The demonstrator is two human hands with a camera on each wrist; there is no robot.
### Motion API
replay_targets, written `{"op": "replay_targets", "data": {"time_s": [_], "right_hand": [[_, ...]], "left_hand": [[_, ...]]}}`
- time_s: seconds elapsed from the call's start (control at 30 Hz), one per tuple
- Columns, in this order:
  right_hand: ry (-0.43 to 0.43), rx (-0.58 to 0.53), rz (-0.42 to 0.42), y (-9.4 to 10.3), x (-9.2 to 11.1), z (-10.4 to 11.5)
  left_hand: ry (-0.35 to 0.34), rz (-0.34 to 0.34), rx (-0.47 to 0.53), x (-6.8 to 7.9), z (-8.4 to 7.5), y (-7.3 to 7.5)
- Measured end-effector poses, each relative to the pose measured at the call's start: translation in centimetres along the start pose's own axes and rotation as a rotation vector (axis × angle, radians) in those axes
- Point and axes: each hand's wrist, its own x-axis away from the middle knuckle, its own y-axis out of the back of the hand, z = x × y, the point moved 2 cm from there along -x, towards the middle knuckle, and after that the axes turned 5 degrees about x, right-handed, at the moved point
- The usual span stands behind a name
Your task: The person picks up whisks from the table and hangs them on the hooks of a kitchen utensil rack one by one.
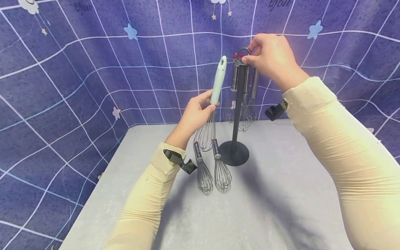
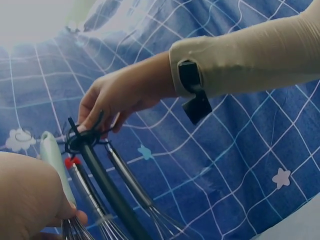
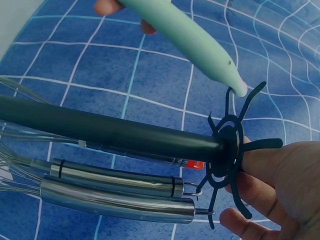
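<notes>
My left hand [image 1: 197,111] pinches a whisk with a mint-green handle [image 1: 219,80] where the handle meets the wires, and holds it upright left of a black whisk stand [image 1: 239,107]. The handle's top end is close to the stand's hooks [image 3: 262,144] in the right wrist view. My right hand [image 1: 273,57] grips the hooked top of the stand with thumb and fingers. Several steel whisks [image 3: 117,204] hang from the hooks, one with a red end [image 2: 73,161]. Two small whisks [image 1: 204,175] lie on the table in front, left of the round base [image 1: 233,153].
The light grey table [image 1: 281,194] stretches out toward the front and right. Behind and to the left hangs a blue cloth [image 1: 93,80] with a white grid and stars, close behind the stand.
</notes>
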Motion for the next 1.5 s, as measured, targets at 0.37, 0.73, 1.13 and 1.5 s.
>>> {"op": "replay_targets", "data": {"time_s": [0.37,0.73,1.13,1.5], "right_hand": [[0.009,-0.004,-0.010,-0.2,0.1,0.3],[0.006,0.012,-0.016,-0.2,0.0,0.6],[0.010,0.018,-0.023,-0.3,0.1,0.6],[-0.004,0.022,-0.015,-0.3,0.1,0.0]], "left_hand": [[-0.037,0.070,0.127,-1.0,1.8,-1.1],[-0.082,0.059,0.062,-2.2,3.9,-2.1],[-0.004,0.107,0.023,-2.1,7.1,-3.3],[0.085,0.156,0.015,-1.6,9.7,-4.0]]}}
